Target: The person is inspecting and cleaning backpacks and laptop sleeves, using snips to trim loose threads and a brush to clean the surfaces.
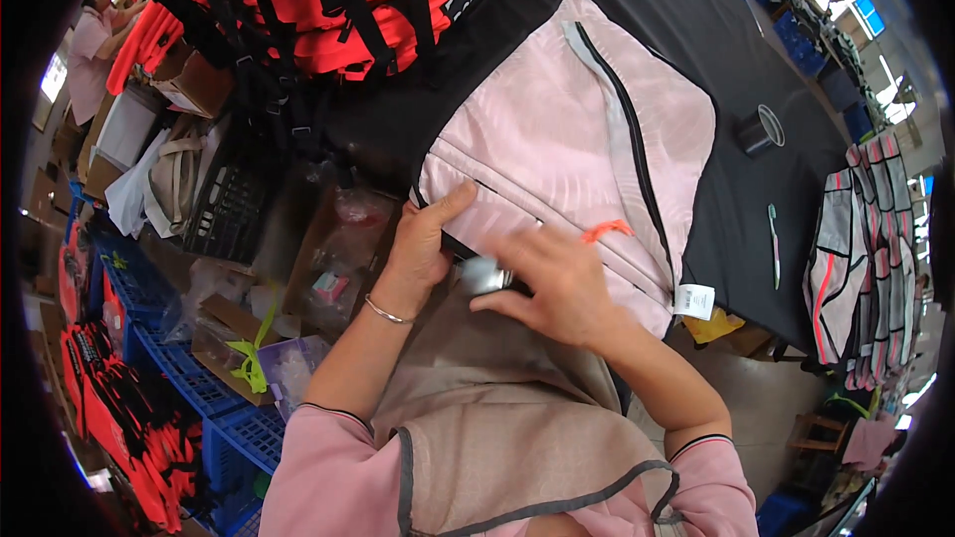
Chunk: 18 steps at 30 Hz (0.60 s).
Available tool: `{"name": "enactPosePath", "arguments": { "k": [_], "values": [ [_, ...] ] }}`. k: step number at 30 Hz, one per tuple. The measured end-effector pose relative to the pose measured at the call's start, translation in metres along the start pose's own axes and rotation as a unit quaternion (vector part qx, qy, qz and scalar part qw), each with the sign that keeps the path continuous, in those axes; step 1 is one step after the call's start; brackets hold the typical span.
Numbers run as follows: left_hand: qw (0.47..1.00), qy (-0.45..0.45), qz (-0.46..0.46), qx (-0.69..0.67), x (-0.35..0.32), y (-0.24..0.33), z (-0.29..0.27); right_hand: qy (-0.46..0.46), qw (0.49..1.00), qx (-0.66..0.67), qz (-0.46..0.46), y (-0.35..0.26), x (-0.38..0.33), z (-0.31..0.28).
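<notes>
A flat, pale pink fabric bag [557, 109] with a long black zip [627, 109] lies on the black-covered table. A white label [694, 301] hangs from its lower right corner, and a bit of orange-red cord [607, 230] rests near its front edge. My left hand [428, 239] pinches the bag's near left edge, thumb on top and fingers hidden underneath. Just above the near edge is my right hand [547, 283], smeared by motion. It is curled around a small silver-grey tool [484, 276] too blurred to name.
Red-orange bags with black straps [348, 10] are piled at the back left. To the right are a dark metal cup [761, 129], a toothbrush [774, 244] and striped grey-pink bags [860, 268]. Cartons and a black crate [229, 199] stand left. A person [95, 50] is at far left.
</notes>
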State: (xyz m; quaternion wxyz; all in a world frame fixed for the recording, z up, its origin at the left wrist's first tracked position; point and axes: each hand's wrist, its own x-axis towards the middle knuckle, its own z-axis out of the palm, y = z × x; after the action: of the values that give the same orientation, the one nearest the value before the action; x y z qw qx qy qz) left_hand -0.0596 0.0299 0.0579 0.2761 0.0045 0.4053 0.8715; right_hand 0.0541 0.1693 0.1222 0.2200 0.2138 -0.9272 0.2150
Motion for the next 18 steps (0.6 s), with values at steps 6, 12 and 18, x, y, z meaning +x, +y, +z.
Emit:
{"name": "enactPosePath", "arguments": {
  "k": [6,12,18],
  "values": [
    [0.983,-0.045,0.003,-0.175,-0.005,-0.021,0.022,0.163,0.957,0.066,0.231,0.012,0.018,-0.029],
    [0.983,-0.061,0.038,-0.166,-0.010,-0.029,0.032,0.087,0.970,-0.202,0.106,0.009,0.033,-0.042],
    [0.981,-0.064,0.033,-0.180,-0.012,-0.025,0.038,0.071,0.961,-0.258,0.073,0.010,0.037,-0.042]
  ]
}}
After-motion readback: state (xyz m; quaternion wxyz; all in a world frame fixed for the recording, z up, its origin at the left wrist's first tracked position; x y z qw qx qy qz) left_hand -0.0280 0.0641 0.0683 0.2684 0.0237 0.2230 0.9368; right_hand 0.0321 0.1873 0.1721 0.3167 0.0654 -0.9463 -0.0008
